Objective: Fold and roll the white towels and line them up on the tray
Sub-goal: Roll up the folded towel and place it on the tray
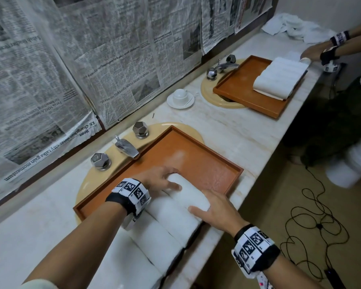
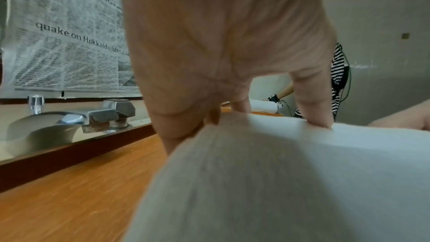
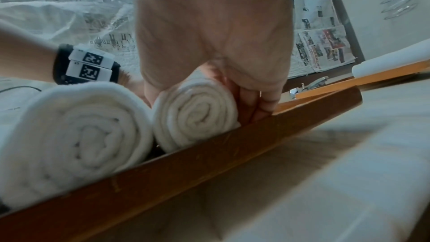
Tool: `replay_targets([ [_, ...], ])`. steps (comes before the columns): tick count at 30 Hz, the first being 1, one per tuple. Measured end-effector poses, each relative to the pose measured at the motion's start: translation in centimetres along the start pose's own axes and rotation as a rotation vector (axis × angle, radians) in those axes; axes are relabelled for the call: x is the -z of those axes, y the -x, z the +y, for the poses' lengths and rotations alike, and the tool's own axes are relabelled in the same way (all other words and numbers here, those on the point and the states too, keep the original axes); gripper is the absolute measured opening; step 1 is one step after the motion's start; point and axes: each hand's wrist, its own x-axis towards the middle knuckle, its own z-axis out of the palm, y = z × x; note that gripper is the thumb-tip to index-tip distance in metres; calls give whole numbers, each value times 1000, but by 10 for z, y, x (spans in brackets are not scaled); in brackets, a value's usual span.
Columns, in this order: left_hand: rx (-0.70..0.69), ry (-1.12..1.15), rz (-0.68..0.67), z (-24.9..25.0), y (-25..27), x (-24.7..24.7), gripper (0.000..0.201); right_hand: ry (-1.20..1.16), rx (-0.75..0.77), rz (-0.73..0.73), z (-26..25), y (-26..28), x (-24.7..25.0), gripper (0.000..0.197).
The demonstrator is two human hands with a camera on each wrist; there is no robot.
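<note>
An orange-brown tray (image 1: 198,157) lies across the near sink. Several rolled white towels (image 1: 165,226) are lined up side by side at its near end. Both my hands hold the farthest roll (image 1: 189,193), next to the row. My left hand (image 1: 165,180) curls over its far end, with the fingers (image 2: 314,115) on top of the roll (image 2: 279,172). My right hand (image 1: 208,207) grips the near end beside the tray's front rim (image 3: 209,163). In the right wrist view the thumb and fingers (image 3: 263,102) wrap the spiral end of the roll (image 3: 195,117). The neighbouring roll (image 3: 76,135) touches it.
A tap (image 1: 126,146) with two faceted knobs stands behind the tray. A cup and saucer (image 1: 180,97) sit on the marble counter. Farther right another person's hands (image 1: 313,52) work at a second tray (image 1: 244,92) with rolled towels (image 1: 279,78). Loose towels (image 1: 296,28) are piled beyond. Cables (image 1: 313,222) lie on the floor.
</note>
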Motion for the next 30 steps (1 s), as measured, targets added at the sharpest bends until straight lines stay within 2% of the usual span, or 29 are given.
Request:
replay_targets([
  [9, 0, -143, 93, -7, 18, -9, 80, 57, -39, -17, -13, 4, 5, 57],
  [15, 54, -145, 197, 0, 22, -18, 67, 75, -68, -67, -13, -3, 14, 55],
  [18, 38, -181, 256, 3, 27, -23, 66, 107, -61, -63, -16, -2, 14, 58],
  [22, -11, -182, 348, 0, 46, -31, 66, 172, 9, -9, -32, 5, 22, 77],
  [30, 18, -90, 583, -21, 125, -57, 53, 204, 216, 77, -72, 20, 21, 72],
])
